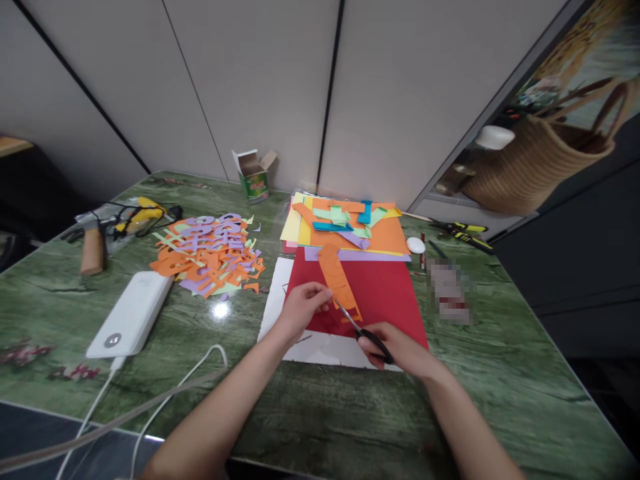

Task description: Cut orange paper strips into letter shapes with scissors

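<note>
Gripping the black-handled scissors (357,327), the right hand (383,343) is curled closed, the metal blades slanting away leftward to the orange paper strip (334,270); the left hand (305,305) pinches that strip's left edge between thumb and fingertips. The strip, its long axis running away from the person with the far end leaning left, is over a smooth red sheet (390,293), itself on white paper (325,348); faint curved outlines mark the strip. Leftward lies a loose heap of curly paper scraps (210,257), orange, lilac and pale green. Beyond the red sheet, folded strips (333,227) sit on stacked coloured sheets (393,235). Farther back stands a green cardboard box (256,185), flaps open, its contents hidden, and at right a coarse woven basket (525,167) with looped handles
</note>
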`<action>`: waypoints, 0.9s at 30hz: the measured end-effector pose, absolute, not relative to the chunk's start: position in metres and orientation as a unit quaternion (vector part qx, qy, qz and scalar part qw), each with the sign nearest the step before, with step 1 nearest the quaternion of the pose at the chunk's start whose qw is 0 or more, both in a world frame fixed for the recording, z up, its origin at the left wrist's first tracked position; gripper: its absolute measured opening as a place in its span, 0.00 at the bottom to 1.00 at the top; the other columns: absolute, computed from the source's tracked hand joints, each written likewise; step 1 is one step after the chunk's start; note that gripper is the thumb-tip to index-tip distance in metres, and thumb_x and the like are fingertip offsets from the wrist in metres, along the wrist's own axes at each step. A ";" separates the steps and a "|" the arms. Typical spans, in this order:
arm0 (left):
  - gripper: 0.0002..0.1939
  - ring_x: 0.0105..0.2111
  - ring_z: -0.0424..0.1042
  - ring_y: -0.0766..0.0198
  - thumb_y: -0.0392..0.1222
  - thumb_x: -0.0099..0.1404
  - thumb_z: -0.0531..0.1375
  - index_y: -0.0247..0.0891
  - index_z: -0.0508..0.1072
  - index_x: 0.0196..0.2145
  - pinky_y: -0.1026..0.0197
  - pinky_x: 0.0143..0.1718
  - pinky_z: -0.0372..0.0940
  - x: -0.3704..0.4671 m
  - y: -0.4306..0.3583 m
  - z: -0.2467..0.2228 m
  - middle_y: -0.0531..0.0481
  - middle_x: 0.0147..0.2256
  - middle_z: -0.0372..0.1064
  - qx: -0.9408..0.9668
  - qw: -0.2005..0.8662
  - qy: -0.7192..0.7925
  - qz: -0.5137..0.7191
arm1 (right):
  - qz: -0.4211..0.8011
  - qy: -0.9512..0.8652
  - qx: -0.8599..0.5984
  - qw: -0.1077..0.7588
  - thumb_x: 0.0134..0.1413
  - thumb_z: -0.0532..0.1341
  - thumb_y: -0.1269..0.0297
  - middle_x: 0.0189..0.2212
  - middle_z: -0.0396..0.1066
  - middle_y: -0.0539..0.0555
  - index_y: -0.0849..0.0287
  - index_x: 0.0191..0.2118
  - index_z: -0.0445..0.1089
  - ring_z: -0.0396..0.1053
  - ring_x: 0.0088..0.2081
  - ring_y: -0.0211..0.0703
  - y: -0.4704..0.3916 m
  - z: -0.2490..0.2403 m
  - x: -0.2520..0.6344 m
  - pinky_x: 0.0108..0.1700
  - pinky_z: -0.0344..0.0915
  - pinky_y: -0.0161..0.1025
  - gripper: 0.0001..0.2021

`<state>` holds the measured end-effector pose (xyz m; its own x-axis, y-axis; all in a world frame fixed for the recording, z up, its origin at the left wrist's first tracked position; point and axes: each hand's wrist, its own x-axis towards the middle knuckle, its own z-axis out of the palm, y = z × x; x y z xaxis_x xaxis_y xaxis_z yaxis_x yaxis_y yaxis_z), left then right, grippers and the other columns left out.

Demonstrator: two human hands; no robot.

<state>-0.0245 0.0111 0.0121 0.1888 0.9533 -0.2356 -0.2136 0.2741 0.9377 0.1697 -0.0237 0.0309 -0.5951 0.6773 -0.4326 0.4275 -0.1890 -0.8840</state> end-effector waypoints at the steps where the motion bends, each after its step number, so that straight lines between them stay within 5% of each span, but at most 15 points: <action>1: 0.09 0.22 0.61 0.71 0.44 0.51 0.58 0.34 0.68 0.23 0.66 0.26 0.56 -0.024 0.011 0.012 0.52 0.22 0.63 0.405 0.655 0.455 0.447 | 0.635 -0.628 -0.439 0.100 0.51 0.51 0.50 0.14 0.58 0.46 0.61 0.18 0.56 0.50 0.17 0.31 -0.024 0.031 0.169 0.20 0.46 0.29 0.20; 27: 0.10 0.24 0.64 0.70 0.46 0.50 0.59 0.34 0.67 0.24 0.65 0.28 0.59 -0.020 0.010 0.006 0.51 0.24 0.65 0.359 0.656 0.456 0.483 | 0.651 -0.599 -0.447 0.133 0.52 0.50 0.51 0.12 0.55 0.45 0.62 0.19 0.56 0.48 0.16 0.29 -0.025 0.030 0.162 0.18 0.43 0.30 0.20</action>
